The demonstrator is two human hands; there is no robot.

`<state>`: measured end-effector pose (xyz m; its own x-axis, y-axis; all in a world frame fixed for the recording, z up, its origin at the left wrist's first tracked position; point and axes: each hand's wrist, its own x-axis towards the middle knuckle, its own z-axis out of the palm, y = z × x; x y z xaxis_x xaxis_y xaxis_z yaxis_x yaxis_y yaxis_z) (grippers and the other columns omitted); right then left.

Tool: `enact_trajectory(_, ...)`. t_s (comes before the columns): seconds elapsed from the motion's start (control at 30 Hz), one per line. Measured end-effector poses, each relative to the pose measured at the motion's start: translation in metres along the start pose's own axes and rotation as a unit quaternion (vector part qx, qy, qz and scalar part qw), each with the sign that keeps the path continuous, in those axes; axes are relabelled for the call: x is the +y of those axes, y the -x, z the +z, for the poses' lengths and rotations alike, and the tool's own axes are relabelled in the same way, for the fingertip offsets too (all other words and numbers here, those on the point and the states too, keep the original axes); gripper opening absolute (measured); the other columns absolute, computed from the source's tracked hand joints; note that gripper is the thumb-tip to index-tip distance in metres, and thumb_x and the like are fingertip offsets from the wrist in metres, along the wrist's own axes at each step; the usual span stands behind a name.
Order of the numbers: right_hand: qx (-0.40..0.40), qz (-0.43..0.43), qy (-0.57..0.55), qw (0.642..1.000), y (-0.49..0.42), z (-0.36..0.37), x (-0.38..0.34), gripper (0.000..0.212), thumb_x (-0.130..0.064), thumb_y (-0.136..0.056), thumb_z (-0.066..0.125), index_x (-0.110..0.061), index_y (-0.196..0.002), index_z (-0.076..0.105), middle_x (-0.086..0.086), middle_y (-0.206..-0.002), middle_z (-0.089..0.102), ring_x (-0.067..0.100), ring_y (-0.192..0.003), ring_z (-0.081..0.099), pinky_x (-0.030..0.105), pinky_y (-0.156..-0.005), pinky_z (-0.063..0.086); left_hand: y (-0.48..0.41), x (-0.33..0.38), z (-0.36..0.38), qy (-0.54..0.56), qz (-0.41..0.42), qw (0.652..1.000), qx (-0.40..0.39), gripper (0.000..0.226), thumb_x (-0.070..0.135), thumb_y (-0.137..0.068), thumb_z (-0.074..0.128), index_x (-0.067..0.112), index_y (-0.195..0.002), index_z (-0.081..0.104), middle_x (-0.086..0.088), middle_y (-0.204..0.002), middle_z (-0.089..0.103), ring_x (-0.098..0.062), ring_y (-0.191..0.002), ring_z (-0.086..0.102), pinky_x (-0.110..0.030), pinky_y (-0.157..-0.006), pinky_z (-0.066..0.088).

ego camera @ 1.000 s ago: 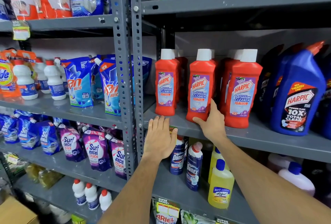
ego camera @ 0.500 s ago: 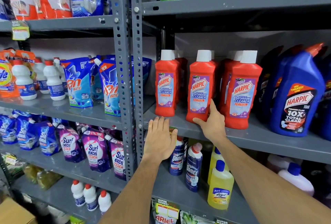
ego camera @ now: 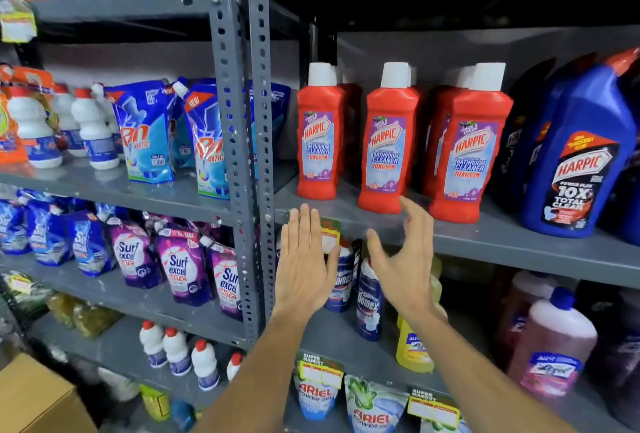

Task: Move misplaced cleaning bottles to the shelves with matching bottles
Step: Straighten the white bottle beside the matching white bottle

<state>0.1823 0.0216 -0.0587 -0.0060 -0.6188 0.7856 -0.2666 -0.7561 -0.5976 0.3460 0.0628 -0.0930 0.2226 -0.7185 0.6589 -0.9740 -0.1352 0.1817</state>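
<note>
My left hand (ego camera: 304,269) is raised flat in front of the edge of the grey shelf (ego camera: 519,242), fingers (ego camera: 304,224) straight and held side by side, empty. My right hand (ego camera: 405,269) hangs just beside it, fingers (ego camera: 412,214) spread and curved apart, holding nothing; its fingertips are near the base of the middle red Harpic bottle (ego camera: 388,152), but I cannot tell whether they touch it.

On the shelf above my hands stand three front red Harpic bathroom-cleaner bottles, upright with white caps: the left red Harpic bottle (ego camera: 318,134), the middle one, and the right red Harpic bottle (ego camera: 467,155), each with more red bottles behind. To their right on the same shelf stands a blue Harpic bottle (ego camera: 581,155) with an angled neck.

On the shelf below, partly hidden behind my hands, stand dark blue Domex bottles (ego camera: 369,308) and a yellow bottle (ego camera: 412,349); a pink bottle (ego camera: 550,346) stands further right. In the left bay, blue Rin pouches (ego camera: 145,134) and purple Surf Excel pouches (ego camera: 180,266) fill separate shelves.
</note>
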Motion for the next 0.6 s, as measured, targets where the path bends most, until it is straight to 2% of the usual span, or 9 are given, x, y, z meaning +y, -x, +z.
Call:
enact_trajectory(0.07, -0.012, 0.003, -0.008, 1.000, 0.027, 0.002, 0.008, 0.065, -0.018, -0.086, 0.072, -0.020, -0.143, 0.042, 0.001, -0.138, 0.045, 0.015, -0.132, 0.047, 0.029, -0.113, 0.039, 0.030, 0.001, 0.015, 0.012, -0.028, 1.000, 0.004, 0.074, 0.050, -0.103, 0.024, 0.005, -0.156, -0.002, -0.015, -0.166, -0.002, -0.028, -0.153, -0.007, -0.044, -0.124, 0.005)
enact_trajectory(0.1, -0.018, 0.012, -0.009, 1.000, 0.040, 0.004, 0.013, 0.063, -0.020, -0.086, 0.071, -0.022, -0.142, 0.043, 0.001, -0.137, 0.045, 0.013, -0.131, 0.047, 0.027, -0.112, 0.038, 0.046, 0.000, 0.024, 0.018, -0.040, 0.999, -0.010, 0.074, 0.050, -0.102, 0.024, 0.005, -0.156, -0.001, -0.015, -0.166, -0.001, -0.028, -0.153, -0.006, -0.043, -0.124, 0.006)
enact_trajectory(0.17, -0.034, 0.050, -0.009, 0.998, 0.063, 0.008, 0.027, 0.063, -0.023, -0.084, 0.069, -0.025, -0.142, 0.042, 0.000, -0.135, 0.046, 0.010, -0.129, 0.047, 0.022, -0.111, 0.037, 0.076, -0.007, 0.044, 0.029, -0.053, 0.996, -0.064, 0.075, 0.050, -0.101, 0.025, 0.006, -0.156, 0.000, -0.013, -0.166, -0.002, -0.027, -0.153, -0.006, -0.043, -0.124, 0.007)
enact_trajectory(0.27, -0.064, 0.124, 0.006, 0.990, 0.090, 0.017, 0.055, 0.071, -0.018, -0.084, 0.075, -0.024, -0.144, 0.039, -0.004, -0.134, 0.048, 0.017, -0.128, 0.049, 0.030, -0.110, 0.040, 0.116, -0.028, 0.075, 0.027, -0.055, 0.985, -0.159, 0.075, 0.052, -0.101, 0.023, 0.008, -0.156, -0.003, -0.009, -0.165, -0.007, -0.024, -0.152, -0.011, -0.038, -0.124, -0.003)
enact_trajectory(0.33, -0.091, 0.201, -0.007, 0.975, 0.104, 0.025, 0.076, 0.078, -0.011, -0.083, 0.079, -0.024, -0.146, 0.036, -0.013, -0.128, 0.049, 0.003, -0.120, 0.053, 0.031, -0.107, 0.042, 0.134, -0.048, 0.095, 0.025, -0.053, 0.973, -0.225, 0.074, 0.053, -0.101, 0.022, 0.009, -0.156, -0.002, -0.010, -0.166, -0.006, -0.023, -0.153, -0.011, -0.034, -0.122, -0.009)
enact_trajectory(0.4, -0.124, 0.281, -0.021, 0.951, 0.115, 0.035, 0.097, 0.079, -0.007, -0.081, 0.080, -0.030, -0.142, 0.035, -0.025, -0.120, 0.051, -0.010, -0.108, 0.058, 0.034, -0.104, 0.047, 0.146, -0.067, 0.115, 0.019, -0.053, 0.957, -0.286, 0.073, 0.051, -0.102, 0.024, 0.006, -0.156, 0.004, -0.013, -0.166, 0.002, -0.026, -0.153, -0.004, -0.037, -0.123, -0.004)
enact_trajectory(0.43, -0.137, 0.309, -0.018, 0.941, 0.119, 0.042, 0.108, 0.077, -0.005, -0.080, 0.081, -0.030, -0.138, 0.036, -0.026, -0.118, 0.055, -0.007, -0.106, 0.061, 0.039, -0.104, 0.050, 0.149, -0.075, 0.125, 0.013, -0.053, 0.948, -0.314, 0.072, 0.049, -0.102, 0.026, 0.005, -0.156, 0.007, -0.014, -0.166, 0.006, -0.027, -0.153, 0.000, -0.039, -0.123, 0.000)
enact_trajectory(0.5, -0.154, 0.353, -0.004, 0.923, 0.126, 0.056, 0.129, 0.075, -0.006, -0.077, 0.083, -0.020, -0.138, 0.040, -0.007, -0.123, 0.065, 0.016, -0.114, 0.066, 0.049, -0.105, 0.050, 0.153, -0.087, 0.145, 0.008, -0.052, 0.934, -0.354, 0.071, 0.047, -0.103, 0.027, 0.003, -0.155, 0.009, -0.016, -0.165, 0.010, -0.028, -0.153, 0.003, -0.040, -0.123, 0.003)
enact_trajectory(0.6, -0.139, 0.397, 0.048, 0.906, 0.131, 0.074, 0.159, 0.086, -0.012, -0.073, 0.088, -0.010, -0.144, 0.040, 0.010, -0.135, 0.064, 0.031, -0.122, 0.063, 0.047, -0.106, 0.048, 0.156, -0.096, 0.170, 0.019, -0.043, 0.928, -0.370, 0.072, 0.046, -0.103, 0.028, -0.001, -0.154, 0.010, -0.018, -0.164, 0.011, -0.029, -0.153, 0.004, -0.040, -0.123, 0.003)
